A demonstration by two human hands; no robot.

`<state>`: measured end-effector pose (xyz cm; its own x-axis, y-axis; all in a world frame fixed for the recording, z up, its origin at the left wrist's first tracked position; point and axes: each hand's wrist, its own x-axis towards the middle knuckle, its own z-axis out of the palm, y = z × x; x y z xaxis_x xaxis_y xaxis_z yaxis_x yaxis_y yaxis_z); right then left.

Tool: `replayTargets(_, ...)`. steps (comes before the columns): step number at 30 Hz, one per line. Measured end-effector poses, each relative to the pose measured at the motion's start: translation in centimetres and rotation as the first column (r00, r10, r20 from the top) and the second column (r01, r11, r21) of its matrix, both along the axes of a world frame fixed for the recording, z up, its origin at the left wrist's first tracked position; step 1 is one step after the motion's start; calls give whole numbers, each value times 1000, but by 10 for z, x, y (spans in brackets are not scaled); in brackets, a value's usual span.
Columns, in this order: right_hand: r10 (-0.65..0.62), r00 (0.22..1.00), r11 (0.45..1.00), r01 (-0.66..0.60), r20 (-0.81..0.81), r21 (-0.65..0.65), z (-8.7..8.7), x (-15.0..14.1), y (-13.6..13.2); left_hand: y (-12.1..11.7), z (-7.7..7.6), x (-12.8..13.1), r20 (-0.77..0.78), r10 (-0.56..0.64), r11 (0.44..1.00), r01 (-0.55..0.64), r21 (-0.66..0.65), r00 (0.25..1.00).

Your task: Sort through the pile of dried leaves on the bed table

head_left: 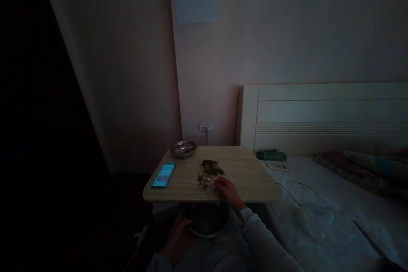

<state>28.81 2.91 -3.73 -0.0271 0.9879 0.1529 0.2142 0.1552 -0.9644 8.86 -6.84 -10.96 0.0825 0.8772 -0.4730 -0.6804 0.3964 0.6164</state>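
Observation:
A pile of small dark bits (210, 169) lies on a light wooden table (242, 178). My right hand (227, 191) rests on the table at the pile's near edge, fingers curled and pinched at a few bits. Below the table's front edge, my left hand (180, 238) grips the rim of a metal bowl (207, 220) held in my lap. The room is very dim, so what the fingertips hold is too small to make out.
A small metal dish (184, 149) stands at the table's back left. A lit phone (163, 174) lies at the left. A bed (334, 212) with headboard (318, 114), a green item (270, 155) and cable lies right. Wall socket (205, 128) behind.

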Motion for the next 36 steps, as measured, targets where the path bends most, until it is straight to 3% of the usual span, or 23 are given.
replayTargets(14, 7, 1000, 1000, -7, -14, -11, 4, 1, -1, 0, 6, 2, -22, -18, 1000, 17, -19, 1000)
replayTargets(22, 24, 998, 1000, -24, -56, -11, 1, 2, 1, -4, 19, 3, -45, 2, 999, -4, -51, 999)
replayTargets(36, 4, 999, 1000, -5, -45, -29, 1, 2, 1, 0, 14, 3, -17, -51, 999, 51, -2, 999)
